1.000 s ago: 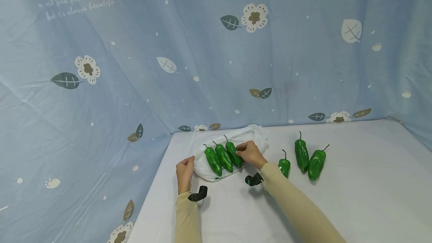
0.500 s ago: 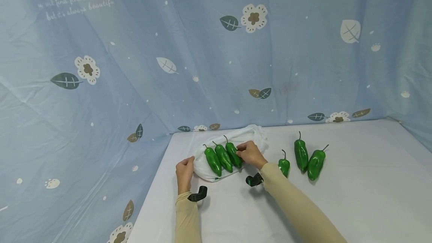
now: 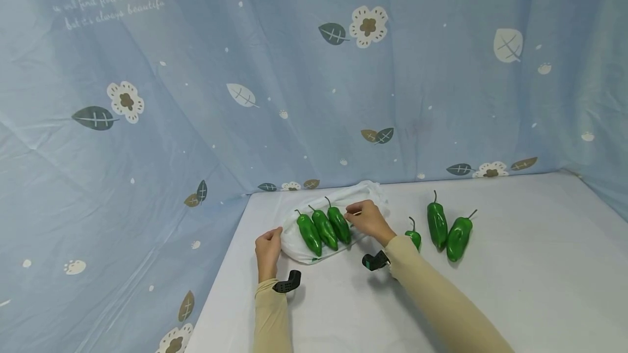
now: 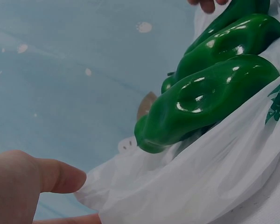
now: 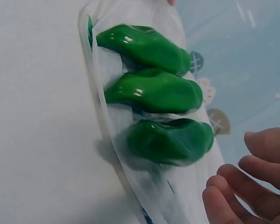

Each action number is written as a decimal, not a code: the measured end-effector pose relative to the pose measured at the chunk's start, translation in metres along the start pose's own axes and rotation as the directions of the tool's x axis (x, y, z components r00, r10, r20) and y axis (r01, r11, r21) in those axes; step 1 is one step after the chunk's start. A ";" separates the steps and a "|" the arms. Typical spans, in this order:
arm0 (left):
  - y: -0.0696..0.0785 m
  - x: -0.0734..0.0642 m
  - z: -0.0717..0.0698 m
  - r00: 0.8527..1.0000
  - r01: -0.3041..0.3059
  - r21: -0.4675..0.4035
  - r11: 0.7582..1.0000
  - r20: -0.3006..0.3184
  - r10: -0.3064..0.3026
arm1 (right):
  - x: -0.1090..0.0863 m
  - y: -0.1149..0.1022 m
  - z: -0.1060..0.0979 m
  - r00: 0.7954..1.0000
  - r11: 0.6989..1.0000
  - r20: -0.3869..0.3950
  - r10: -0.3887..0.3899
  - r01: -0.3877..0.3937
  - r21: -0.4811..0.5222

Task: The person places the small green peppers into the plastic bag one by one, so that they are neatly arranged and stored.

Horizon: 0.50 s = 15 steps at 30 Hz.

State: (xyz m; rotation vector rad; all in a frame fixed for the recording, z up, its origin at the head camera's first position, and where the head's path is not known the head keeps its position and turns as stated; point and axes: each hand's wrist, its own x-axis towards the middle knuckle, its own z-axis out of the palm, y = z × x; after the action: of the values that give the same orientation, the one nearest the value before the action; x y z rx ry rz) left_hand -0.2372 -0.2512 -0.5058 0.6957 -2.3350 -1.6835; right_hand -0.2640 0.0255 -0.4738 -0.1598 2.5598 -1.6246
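Three green peppers lie side by side on a white plastic bag: the left one, the middle one and the right one. At the bag's left edge, my left hand pinches the thin plastic between thumb and fingers; the left wrist view shows the pinched corner of the bag drawn outward. My right hand is just right of the right pepper. In the right wrist view its bent, relaxed fingers hold nothing and stand apart from the nearest pepper.
To the right on the white table lie more green peppers: one partly hidden by my right sleeve, one behind it and another farther right. A blue patterned curtain stands along the back and left.
My right hand has let go of the right pepper and drawn slightly right, its fingers spread. The left hand keeps its pinch on the bag.
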 end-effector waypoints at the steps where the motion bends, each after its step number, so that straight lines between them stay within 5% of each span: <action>1: 0.000 0.000 0.000 1.000 0.001 0.002 1.000 0.000 -0.001 | -0.001 0.000 -0.002 1.000 1.000 -0.003 -0.005 0.005 -0.007; 15: 0.000 0.001 0.000 1.000 0.010 0.001 1.000 0.001 -0.010 | -0.016 -0.004 -0.033 0.995 0.994 -0.023 -0.095 0.093 -0.058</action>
State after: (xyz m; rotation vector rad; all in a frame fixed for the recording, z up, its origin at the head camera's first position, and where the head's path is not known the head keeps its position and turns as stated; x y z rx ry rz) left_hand -0.2384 -0.2513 -0.5060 0.7075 -2.3364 -1.6875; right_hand -0.2531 0.0559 -0.4553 -0.2702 2.6570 -1.5959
